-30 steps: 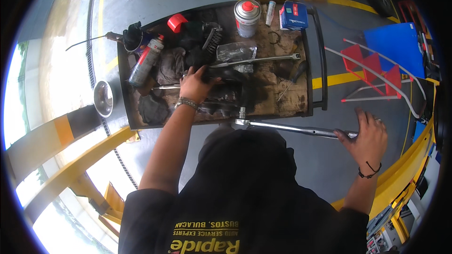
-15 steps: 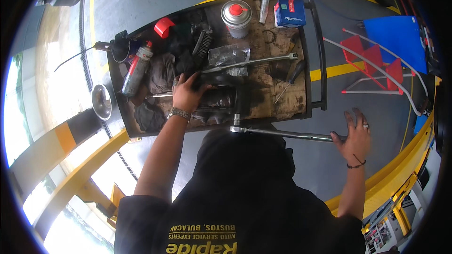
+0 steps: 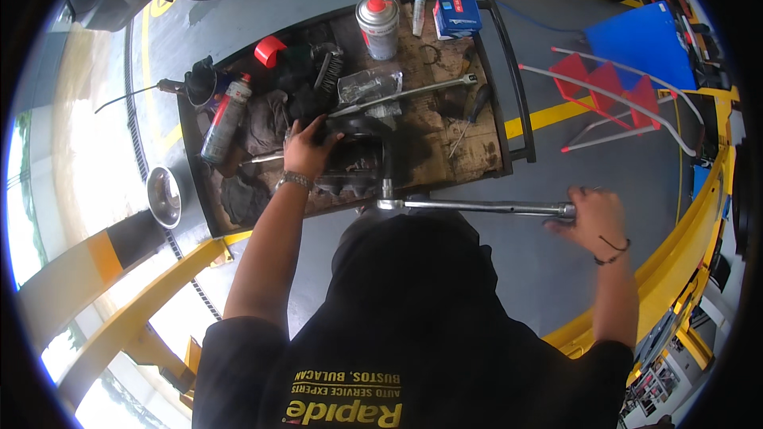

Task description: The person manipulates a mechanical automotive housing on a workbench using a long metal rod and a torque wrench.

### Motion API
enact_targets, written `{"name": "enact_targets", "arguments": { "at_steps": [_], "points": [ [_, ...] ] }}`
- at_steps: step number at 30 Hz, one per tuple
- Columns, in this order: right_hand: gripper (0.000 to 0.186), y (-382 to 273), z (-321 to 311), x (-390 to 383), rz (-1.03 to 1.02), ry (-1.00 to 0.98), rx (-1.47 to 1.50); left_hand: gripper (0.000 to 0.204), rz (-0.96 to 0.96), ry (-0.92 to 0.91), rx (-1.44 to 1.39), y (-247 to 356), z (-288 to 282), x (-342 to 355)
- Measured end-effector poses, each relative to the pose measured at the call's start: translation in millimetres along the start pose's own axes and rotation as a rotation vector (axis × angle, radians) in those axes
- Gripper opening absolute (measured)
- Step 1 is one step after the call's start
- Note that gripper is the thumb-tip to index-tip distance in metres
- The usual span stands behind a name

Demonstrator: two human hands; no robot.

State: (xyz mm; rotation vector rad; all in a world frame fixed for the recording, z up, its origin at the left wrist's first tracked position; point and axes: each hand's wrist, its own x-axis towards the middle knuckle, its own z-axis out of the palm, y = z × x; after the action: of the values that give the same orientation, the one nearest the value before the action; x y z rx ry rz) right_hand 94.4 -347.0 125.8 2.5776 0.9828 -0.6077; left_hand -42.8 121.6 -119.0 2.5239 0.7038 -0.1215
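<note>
My left hand, wearing a metal watch, lies with spread fingers against a dark, C-shaped metal frame on the cart. Part of that frame is hidden under the fingers. At its near end, a socket joins it to a long chrome ratchet wrench, whose handle reaches right, past the cart's near edge. My right hand is at the handle's far end, thumb below and fingers above, apart and not wrapped round it. A long steel breaker bar lies beyond the frame.
The worn cart carries a spray can, a larger can, a blue box, a brush, rags and a screwdriver. A metal bowl stands left; a red-and-grey stand is right.
The wrench handle has swung slightly away from me at its right end. My right hand has come up to that end, its fingers less stretched. The view has shifted; my left hand stays on the frame.
</note>
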Motion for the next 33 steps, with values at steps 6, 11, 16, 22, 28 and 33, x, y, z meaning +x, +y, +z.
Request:
{"name": "enact_targets", "arguments": {
  "at_steps": [6, 11, 16, 22, 28, 33],
  "points": [
    [0.035, -99.3, -130.0, -28.1, -0.120, 0.223, -0.321, 0.066, -0.028, -0.064, -0.064, 9.0, -10.9, 6.8],
    [0.034, -103.1, -146.0, -14.5, -0.128, 0.201, -0.333, 0.071, -0.104, -0.092, -0.026, 22.1, -22.2, 0.1],
    [0.045, -21.4, -74.2, 0.1, 0.008, -0.003, -0.123, 0.071, -0.041, -0.086, 0.087, 13.1, -6.1, 10.0],
    [0.052, -19.0, -58.1, 10.7, 0.070, -0.097, -0.110, 0.069, -0.113, -0.143, 0.048, 29.9, -22.2, 4.0],
    [0.056, -10.1, -49.7, 19.7, 0.049, -0.049, -0.168, 0.066, -0.086, -0.101, 0.055, 24.3, -18.2, 7.7],
    [0.056, 3.9, -37.1, 28.5, 0.008, -0.002, -0.129, 0.064, -0.107, -0.117, 0.035, 29.8, -22.1, 9.6]
  ]
}}
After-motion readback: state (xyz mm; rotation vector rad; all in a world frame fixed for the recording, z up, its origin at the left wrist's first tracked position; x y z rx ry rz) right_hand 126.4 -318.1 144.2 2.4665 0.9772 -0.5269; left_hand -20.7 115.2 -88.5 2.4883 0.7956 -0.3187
